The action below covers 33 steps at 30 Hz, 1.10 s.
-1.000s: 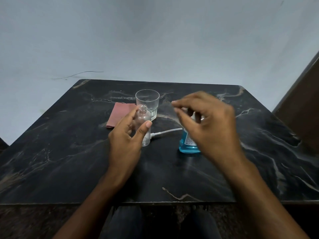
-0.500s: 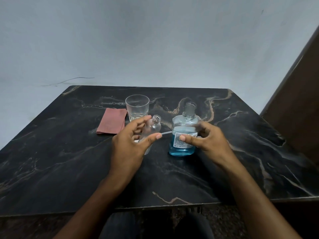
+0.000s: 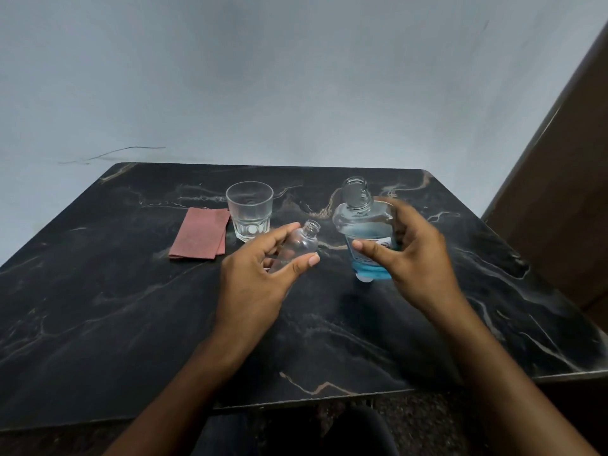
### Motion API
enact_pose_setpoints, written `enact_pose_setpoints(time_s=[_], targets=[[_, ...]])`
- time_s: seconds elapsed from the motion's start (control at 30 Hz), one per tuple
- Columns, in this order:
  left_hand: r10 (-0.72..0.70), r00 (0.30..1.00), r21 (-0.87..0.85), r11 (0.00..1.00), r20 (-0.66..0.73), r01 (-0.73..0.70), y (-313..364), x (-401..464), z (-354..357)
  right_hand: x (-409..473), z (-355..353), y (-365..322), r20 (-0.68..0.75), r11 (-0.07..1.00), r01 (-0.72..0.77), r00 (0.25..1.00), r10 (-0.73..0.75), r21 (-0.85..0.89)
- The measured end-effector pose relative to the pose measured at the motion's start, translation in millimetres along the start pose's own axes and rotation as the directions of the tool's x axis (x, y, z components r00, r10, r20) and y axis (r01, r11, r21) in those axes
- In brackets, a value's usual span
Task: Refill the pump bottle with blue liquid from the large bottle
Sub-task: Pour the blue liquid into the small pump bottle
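Note:
My left hand (image 3: 260, 278) holds the small clear pump bottle (image 3: 301, 243), which has no pump on it and leans with its open neck toward the right. My right hand (image 3: 411, 255) grips the large clear bottle (image 3: 362, 225), uncapped and partly filled with blue liquid. The large bottle is lifted slightly off the black marble table (image 3: 131, 307) and tilts a little left. The two open necks are apart, the large one higher and to the right. The pump part is hidden behind my hands.
An empty drinking glass (image 3: 250, 210) stands behind the small bottle. A folded reddish cloth (image 3: 200, 236) lies to its left. A brown wooden panel (image 3: 559, 192) rises at the right, beyond the table's edge. A pale wall stands behind.
My right hand has closed on the large bottle and raised it off the table, tilting it. My left hand has tipped the small bottle further to the right.

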<state>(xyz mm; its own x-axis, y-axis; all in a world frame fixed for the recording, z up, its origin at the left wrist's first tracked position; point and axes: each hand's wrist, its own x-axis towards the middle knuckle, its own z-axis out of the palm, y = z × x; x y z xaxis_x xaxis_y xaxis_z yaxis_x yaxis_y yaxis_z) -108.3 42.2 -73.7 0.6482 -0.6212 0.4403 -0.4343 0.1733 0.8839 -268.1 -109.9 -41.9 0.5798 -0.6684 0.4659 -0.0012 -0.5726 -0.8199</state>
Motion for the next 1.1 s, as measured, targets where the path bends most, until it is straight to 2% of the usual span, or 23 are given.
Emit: enact_pose_setpoints(time_s=[0.13, 0.27, 0.63, 1.1], targets=[[-0.022, 1.0, -0.019, 1.0, 0.002, 0.022, -1.7, 2.4, 4.5, -1.4, -8.8, -3.5, -0.041, 0.966, 0.077, 0.995, -0.09, -0.246], [-0.009, 1.0, -0.018, 1.0, 0.001, 0.009, -0.4, 3.9, 9.9, -2.8, -11.3, 0.7, -0.037, 0.921, 0.127, 0.988, -0.15, -0.369], [-0.027, 0.999, -0.042, 0.999, 0.018, 0.028, 0.3, 0.3, 13.3, -6.7, -15.0, 7.2, 0.028, 0.837, 0.195, 0.977, -0.211, -0.511], [-0.027, 0.999, -0.04, 0.999, 0.027, 0.028, 4.6, -1.2, 14.1, -8.5, -16.1, 2.8, 0.036, 0.795, 0.199, 0.975, -0.218, -0.574]])
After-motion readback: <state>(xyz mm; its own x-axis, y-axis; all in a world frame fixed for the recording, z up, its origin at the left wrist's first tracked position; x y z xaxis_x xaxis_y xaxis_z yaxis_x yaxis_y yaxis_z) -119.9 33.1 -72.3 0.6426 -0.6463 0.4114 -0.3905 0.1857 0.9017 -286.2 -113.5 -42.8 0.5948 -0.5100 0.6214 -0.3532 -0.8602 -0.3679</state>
